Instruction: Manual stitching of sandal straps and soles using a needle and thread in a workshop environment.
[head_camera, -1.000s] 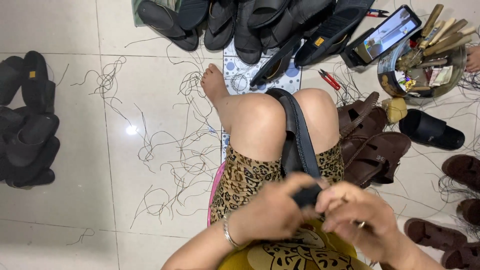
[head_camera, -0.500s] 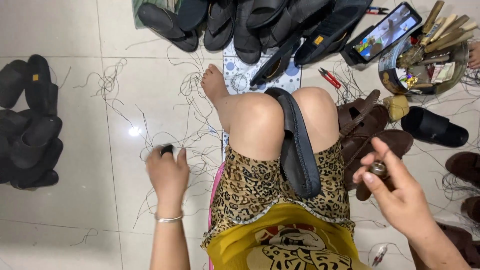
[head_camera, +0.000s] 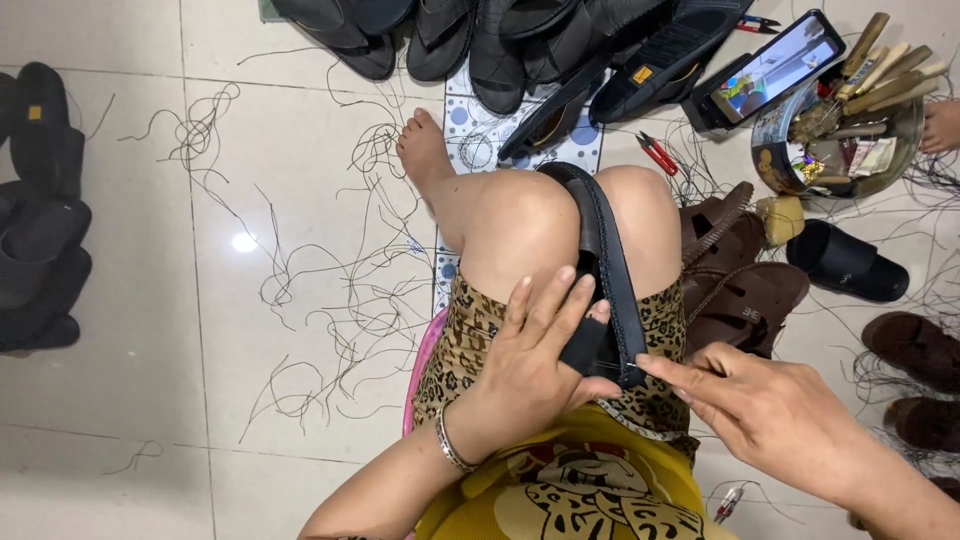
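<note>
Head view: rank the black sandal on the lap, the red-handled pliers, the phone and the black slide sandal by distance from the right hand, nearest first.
1. Black sandal on the lap: touched by the right hand, between the knees.
2. Black slide sandal: on the floor, up and right of the hand.
3. Red-handled pliers: floor beyond the knees.
4. Phone: top right, propped by the tool basket.

A sandal (head_camera: 603, 262) lies between the knees, both hands at its near end. Sandals (head_camera: 520, 40) line the far floor; a phone (head_camera: 775, 68) and tool bowl (head_camera: 840, 130) sit far right, thread scraps (head_camera: 320, 290) left.
</note>
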